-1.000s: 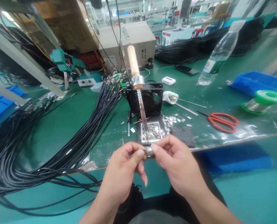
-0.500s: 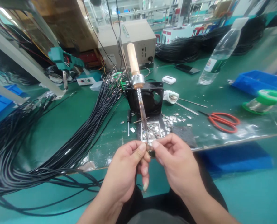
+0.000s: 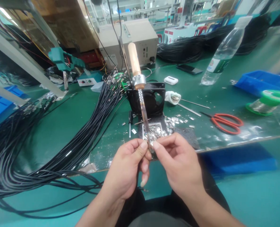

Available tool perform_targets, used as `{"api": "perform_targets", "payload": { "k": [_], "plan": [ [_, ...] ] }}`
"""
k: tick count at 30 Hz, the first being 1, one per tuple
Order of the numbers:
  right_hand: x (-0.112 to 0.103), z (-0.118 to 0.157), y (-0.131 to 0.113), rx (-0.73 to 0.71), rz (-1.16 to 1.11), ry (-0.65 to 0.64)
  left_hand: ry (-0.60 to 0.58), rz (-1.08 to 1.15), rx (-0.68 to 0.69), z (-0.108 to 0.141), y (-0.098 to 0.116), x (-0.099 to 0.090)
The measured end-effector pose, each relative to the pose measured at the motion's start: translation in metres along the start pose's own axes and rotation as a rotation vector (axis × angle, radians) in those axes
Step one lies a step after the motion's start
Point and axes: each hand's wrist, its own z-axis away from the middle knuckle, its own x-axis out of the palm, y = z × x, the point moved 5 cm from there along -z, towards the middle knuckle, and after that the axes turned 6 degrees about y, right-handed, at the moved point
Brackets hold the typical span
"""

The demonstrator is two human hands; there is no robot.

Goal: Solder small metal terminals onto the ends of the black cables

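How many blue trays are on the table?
2. One blue tray sits at the far right, behind the solder spool; the other is at the left edge, partly cut off. More may be hidden outside the picture.

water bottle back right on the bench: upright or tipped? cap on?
Upright with the cap on. The water bottle stands on its base on the green bench; its lean looks like lens distortion. White cap sits on top.
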Motion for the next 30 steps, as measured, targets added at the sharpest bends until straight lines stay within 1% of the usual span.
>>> {"api": "perform_targets", "payload": {
  "k": [13, 16, 30],
  "plan": [
    [-0.0015, 0.0014, -0.0025, -0.111, 0.072, 0.005, -0.002, 0.001, -0.002, 0.0001, 0.0007, 0.0005],
    [-0.0016, 0.0016, -0.003, -0.117, 0.076, 0.005, 0.009, 0.004, -0.005, 0.0004, 0.0013, 0.0007],
    [-0.0014, 0.002, -0.0046, -0.142, 0.075, -0.007, -0.011, 0.014, -0.006, 0.0021, 0.0017, 0.002]
  ]
}}
